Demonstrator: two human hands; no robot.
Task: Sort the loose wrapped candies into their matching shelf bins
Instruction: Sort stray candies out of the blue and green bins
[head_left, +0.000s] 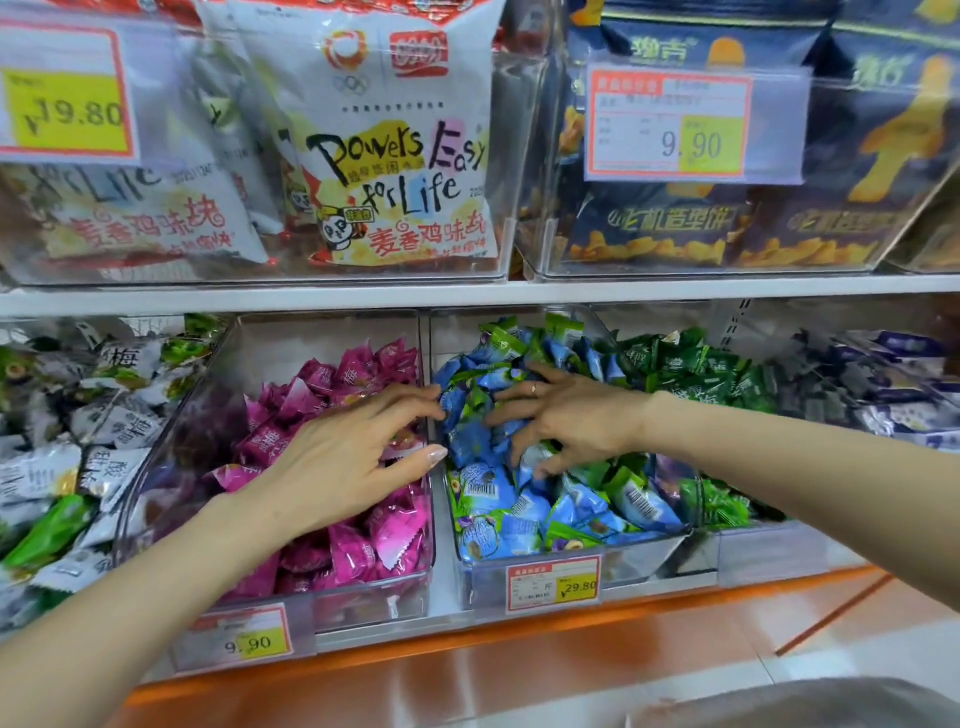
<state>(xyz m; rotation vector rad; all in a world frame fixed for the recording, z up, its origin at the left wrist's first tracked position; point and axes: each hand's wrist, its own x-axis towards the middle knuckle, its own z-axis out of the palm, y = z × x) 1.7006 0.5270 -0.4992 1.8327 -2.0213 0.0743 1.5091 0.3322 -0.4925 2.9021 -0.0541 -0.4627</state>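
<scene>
Shop shelving: a white metal shelf board (467, 296) runs just above the clear plastic bin (644, 564) that holds the blue-and-green wrapped candies (519, 514). An orange shelf edge (519, 639) sits just below that bin, with glossy reddish floor (571, 686) lower still. Left of the bin, wall against wall, a second clear bin (171, 441) holds magenta wrapped candies (363, 551); further left, a heap of white, grey and green wrapped candies (119, 415). Right of the bin, dark green wrapped candies (691, 364), then purple-and-white packets (893, 374). Above it on the upper shelf, white printed snack bags (395, 156) and dark blue snack bags (727, 223) stand in clear boxes. A red-framed price label reading 29.80 (554, 584) is on the bin's front wall. Left hand (353, 447) hovers over the magenta candies, fingers spread and nearly straight, gripping nothing, tips at the wall shared with the bin. Right hand (566, 415), gold ring (534, 388) on one finger, lies on the blue-and-green candies, fingers splayed and bent, tips sunk among the wrappers; whether they grip one cannot be told. Both forearms cover candies beneath them. Small print on the label is blurred. A grey rounded thing (805, 701), below and right of the bin, is cut off by the frame edge
</scene>
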